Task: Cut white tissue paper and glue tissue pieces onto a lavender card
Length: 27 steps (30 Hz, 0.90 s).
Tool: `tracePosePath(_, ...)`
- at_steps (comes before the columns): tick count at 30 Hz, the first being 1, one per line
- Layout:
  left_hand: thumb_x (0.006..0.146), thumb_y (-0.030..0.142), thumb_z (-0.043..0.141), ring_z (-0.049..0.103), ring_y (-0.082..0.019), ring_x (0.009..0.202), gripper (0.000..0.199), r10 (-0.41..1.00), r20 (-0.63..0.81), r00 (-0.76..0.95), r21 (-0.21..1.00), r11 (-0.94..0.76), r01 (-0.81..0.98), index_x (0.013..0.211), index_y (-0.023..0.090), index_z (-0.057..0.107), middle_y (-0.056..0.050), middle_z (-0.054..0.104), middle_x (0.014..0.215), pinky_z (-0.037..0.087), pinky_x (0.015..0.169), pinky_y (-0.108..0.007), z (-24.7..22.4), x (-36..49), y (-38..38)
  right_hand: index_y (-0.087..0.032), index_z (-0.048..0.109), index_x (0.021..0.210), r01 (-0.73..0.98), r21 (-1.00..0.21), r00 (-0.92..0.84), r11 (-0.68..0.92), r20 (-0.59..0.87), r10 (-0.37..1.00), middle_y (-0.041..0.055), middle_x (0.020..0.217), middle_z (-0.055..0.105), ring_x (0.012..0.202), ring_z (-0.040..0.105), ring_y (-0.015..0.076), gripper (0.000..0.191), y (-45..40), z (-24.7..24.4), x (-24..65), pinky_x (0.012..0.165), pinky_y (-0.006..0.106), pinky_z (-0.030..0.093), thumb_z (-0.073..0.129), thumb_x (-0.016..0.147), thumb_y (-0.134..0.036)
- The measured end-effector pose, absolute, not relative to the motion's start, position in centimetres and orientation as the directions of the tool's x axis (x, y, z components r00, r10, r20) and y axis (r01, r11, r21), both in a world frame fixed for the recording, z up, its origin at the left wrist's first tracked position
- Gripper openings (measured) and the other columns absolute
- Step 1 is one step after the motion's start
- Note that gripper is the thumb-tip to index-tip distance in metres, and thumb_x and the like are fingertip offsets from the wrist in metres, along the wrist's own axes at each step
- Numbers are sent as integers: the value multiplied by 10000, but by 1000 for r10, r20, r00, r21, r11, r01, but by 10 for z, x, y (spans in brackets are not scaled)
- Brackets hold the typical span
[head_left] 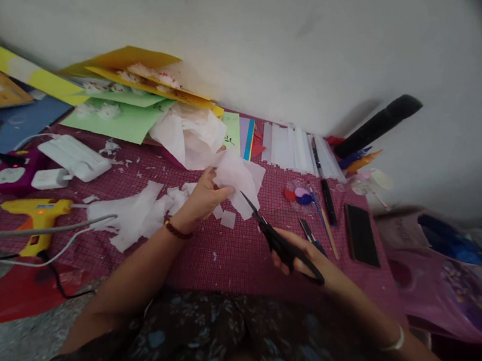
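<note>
My left hand [203, 198] pinches a thin sheet of white tissue paper [237, 176] between thumb and fingers, above the table. In my right hand [296, 250] is a pair of black-handled scissors [274, 236], its blades pointing up and left towards the sheet's lower edge. The blades look nearly closed; whether they touch the paper I cannot tell. Small cut squares of white paper [228, 219] lie on the checked red cloth below. More crumpled white tissue [135, 214] is spread to the left of my left hand, and another white bundle [189, 134] sits behind it.
A yellow glue gun [39, 220], cables and a purple power socket [16, 173] are on the left. Folded green and yellow cards [119, 119] stand along the wall. Clear glue sticks [290, 148], a box cutter [312, 236], a brush and a dark phone [361, 236] lie to the right.
</note>
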<state>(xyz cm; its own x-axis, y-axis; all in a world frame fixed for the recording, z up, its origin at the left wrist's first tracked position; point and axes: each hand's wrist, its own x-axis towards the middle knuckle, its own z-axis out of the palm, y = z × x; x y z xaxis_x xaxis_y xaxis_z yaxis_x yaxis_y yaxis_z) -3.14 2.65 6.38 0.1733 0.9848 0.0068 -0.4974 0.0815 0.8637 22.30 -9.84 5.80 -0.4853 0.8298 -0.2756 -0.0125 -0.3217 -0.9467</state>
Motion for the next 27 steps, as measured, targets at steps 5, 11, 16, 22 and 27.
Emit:
tracePosePath(5,598,71,744,641,-148,824,732,992,-11,128,861,74,-503,1290,204,545,-44,679,1006,532,746,-248,65,-30,27,-258,518,1468,-6,-948,-472,-318,-278,836,39,868,664,657,553,136,822,-99,60,221,616,293,436,789,760,-575)
tracePosePath(11,588,50,742,654,-155,807,823,989,5,146,850,72,-522,1361,218,513,-60,695,1068,541,721,-254,64,-30,26,-264,515,1464,13,-949,-479,-314,-282,831,30,851,648,648,541,135,822,-97,63,218,594,289,417,790,752,-569)
tracePosePath(16,590,25,725,652,-143,777,866,988,-11,152,853,89,-514,1403,224,503,-77,699,1100,527,685,-233,67,-29,24,-253,513,1459,51,-948,-451,-315,-303,839,18,820,637,595,521,121,773,-97,64,217,555,278,392,770,787,-537)
tracePosePath(22,619,75,739,657,-148,849,830,985,37,170,862,55,-505,1402,233,512,-56,697,1095,533,757,-236,62,-29,26,-252,454,1484,92,-952,-448,-293,-303,841,1,809,619,534,509,100,736,-99,61,218,522,266,372,720,852,-521)
tracePosePath(27,592,53,733,633,-131,785,889,979,19,205,840,95,-535,1423,254,492,-20,697,1027,512,705,-233,66,-29,24,-264,461,1475,57,-957,-503,-283,-273,820,38,912,633,711,557,148,809,-98,66,217,638,292,432,758,792,-582)
